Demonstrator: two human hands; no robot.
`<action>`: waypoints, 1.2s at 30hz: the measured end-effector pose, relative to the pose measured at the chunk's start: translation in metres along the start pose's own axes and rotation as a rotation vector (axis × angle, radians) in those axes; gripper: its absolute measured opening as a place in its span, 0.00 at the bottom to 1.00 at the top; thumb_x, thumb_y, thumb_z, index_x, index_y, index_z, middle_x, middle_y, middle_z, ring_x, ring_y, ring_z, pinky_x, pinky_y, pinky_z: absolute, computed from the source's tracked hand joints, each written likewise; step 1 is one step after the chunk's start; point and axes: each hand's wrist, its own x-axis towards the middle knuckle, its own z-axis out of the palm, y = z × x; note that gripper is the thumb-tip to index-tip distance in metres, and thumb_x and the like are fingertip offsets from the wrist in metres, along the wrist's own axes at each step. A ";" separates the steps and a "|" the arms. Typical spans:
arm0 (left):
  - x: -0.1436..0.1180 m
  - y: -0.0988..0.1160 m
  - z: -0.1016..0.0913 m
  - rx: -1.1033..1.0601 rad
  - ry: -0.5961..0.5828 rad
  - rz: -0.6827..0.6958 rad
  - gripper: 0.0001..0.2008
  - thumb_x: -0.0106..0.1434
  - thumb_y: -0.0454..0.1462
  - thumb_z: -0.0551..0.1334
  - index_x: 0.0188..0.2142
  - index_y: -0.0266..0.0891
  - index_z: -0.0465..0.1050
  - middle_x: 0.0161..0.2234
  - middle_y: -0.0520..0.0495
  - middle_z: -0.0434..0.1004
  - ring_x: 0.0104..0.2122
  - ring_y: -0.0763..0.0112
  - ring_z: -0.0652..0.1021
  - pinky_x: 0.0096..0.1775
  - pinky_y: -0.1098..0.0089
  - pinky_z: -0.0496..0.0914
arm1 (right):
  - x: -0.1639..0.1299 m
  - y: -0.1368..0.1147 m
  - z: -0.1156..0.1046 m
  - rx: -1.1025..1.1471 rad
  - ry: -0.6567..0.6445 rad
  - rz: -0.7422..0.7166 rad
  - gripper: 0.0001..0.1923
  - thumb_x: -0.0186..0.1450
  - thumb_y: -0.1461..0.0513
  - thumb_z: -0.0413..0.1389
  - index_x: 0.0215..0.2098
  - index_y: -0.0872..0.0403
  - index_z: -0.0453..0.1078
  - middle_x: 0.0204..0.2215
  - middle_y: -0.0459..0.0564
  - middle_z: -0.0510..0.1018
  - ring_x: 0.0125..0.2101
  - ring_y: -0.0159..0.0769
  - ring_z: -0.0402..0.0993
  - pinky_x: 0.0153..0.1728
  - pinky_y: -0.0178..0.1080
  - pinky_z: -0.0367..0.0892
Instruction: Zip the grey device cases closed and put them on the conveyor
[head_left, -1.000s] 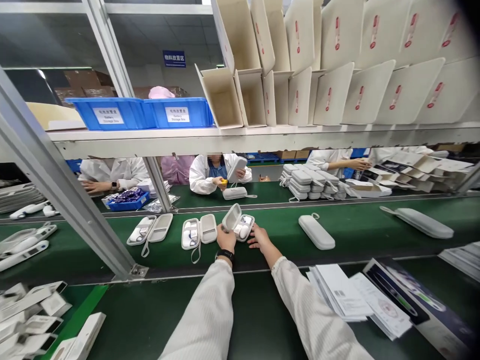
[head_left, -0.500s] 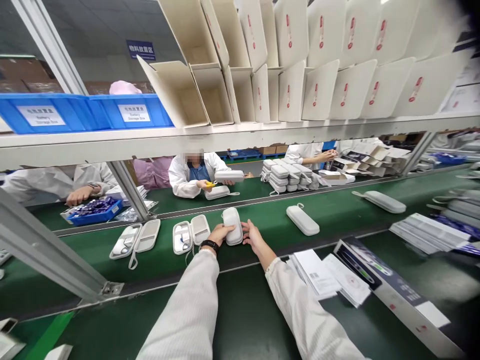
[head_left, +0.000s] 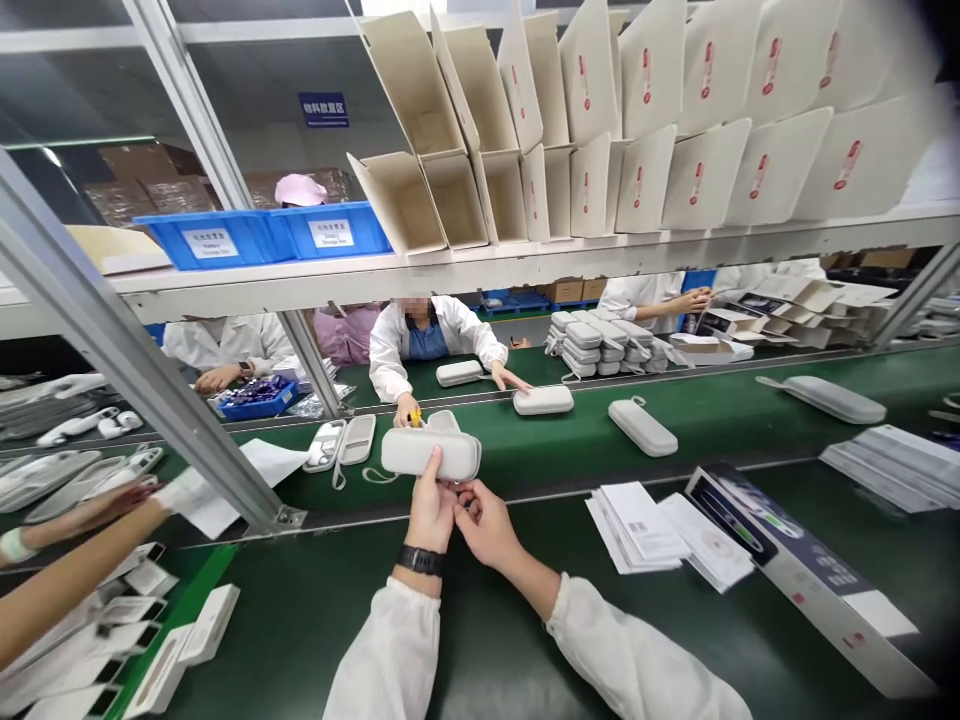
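My left hand [head_left: 430, 506] grips a closed white oblong zip case [head_left: 430, 454] from below and holds it level above the near edge of the green conveyor belt [head_left: 570, 450]. My right hand [head_left: 486, 520] is right beside the left, fingertips curled at the underside of the case; whether it pinches a zip pull or strap is hidden. Behind the held case part of another case [head_left: 442, 420] shows on the belt. Left of it lies an open case [head_left: 341, 441] with parts inside.
Closed cases [head_left: 642, 427] [head_left: 543, 400] lie on the belt. Leaflets [head_left: 652, 527] and a long printed box [head_left: 795, 570] sit at right on my bench. Another person's arm [head_left: 67, 570] reaches in at left beside a slanted metal post [head_left: 142, 380]. Workers in white coats sit across; folded cartons [head_left: 600, 130] fill the shelf above.
The case, open a second ago, was shut on the belt and now sits lifted toward me in my left hand. A person's arm with a sheet has come in at left.
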 end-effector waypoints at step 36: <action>-0.080 0.086 -0.082 0.996 -0.974 -0.678 0.40 0.35 0.36 0.81 0.51 0.40 0.74 0.41 0.50 0.78 0.39 0.67 0.75 0.41 0.70 0.72 | 0.007 -0.081 -0.084 -0.952 -0.640 -0.609 0.13 0.75 0.58 0.48 0.35 0.52 0.68 0.29 0.43 0.75 0.29 0.30 0.65 0.35 0.37 0.51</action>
